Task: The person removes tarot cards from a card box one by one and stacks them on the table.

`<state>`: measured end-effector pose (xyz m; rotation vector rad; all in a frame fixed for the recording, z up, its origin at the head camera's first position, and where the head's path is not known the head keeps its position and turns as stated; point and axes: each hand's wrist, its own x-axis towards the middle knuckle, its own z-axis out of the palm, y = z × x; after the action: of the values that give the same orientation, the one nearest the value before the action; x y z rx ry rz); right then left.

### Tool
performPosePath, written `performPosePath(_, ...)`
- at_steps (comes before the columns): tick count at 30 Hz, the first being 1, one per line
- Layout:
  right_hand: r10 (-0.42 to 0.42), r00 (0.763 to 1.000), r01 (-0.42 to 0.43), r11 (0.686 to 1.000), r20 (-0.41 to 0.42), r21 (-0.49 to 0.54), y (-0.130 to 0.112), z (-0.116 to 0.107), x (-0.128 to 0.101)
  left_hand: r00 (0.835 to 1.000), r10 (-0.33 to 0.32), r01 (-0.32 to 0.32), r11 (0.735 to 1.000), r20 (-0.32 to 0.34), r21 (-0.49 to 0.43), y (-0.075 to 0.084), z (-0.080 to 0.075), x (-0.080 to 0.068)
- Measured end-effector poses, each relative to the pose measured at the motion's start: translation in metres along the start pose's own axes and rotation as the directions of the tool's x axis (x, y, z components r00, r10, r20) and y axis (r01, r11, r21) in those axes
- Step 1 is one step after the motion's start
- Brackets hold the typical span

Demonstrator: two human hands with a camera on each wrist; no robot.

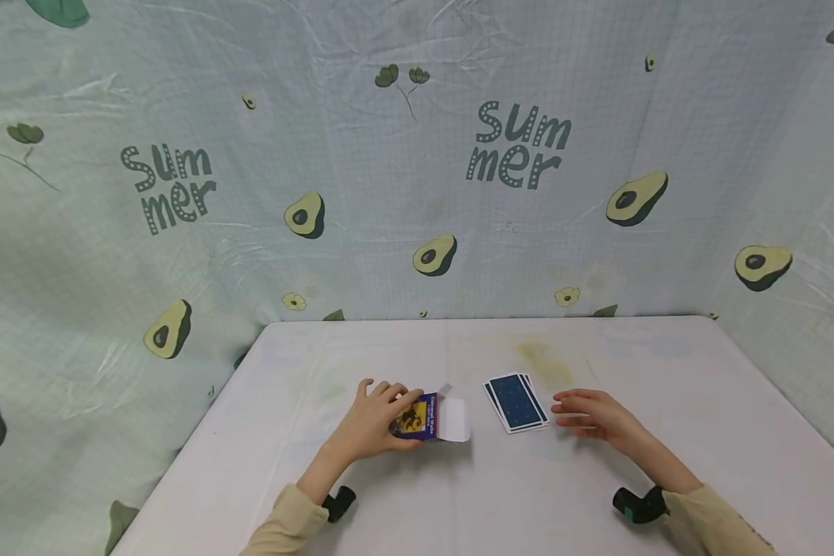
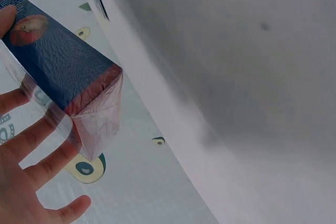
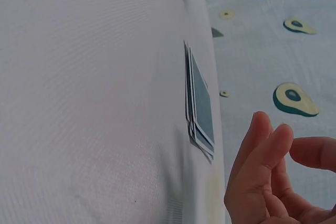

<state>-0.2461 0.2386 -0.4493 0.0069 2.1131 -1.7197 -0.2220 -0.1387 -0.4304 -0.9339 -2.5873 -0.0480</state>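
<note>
My left hand (image 1: 378,421) grips a small card box (image 1: 417,417), thumb on one side and fingers on the other. The box has a purple and yellow printed front, and its white flap stands open toward the right. In the left wrist view the box (image 2: 63,61) shows a dark blue side and clear wrap at its end. A slightly fanned stack of cards (image 1: 517,401) with dark blue backs and white borders lies on the table between the hands. Beside it, my right hand (image 1: 601,417) hovers with relaxed fingers, holding nothing.
The white table (image 1: 445,502) carries a yellowish stain (image 1: 545,363) behind the cards. A pale curtain (image 1: 361,154) printed with avocados hangs behind the table and along its sides. Black wrist devices (image 1: 639,506) sit below both hands.
</note>
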Motion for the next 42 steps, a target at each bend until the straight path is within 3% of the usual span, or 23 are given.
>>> performPosePath(11,0.008,1.000,-0.008,1.000,0.009,-0.009,-0.003,-0.002,0.002,0.999,0.045,-0.047,0.997,0.025,0.055,-0.011,0.005,0.001)
performPosePath(25,-0.030,0.998,0.032,0.998,0.048,-0.048,-0.008,-0.002,0.000,0.984,0.065,-0.082,0.992,0.164,0.101,-0.025,0.012,0.016)
performPosePath(42,-0.046,0.995,0.053,0.996,0.088,-0.075,-0.007,-0.003,0.002,0.972,0.161,-0.186,0.973,0.172,0.135,-0.022,0.018,0.032)
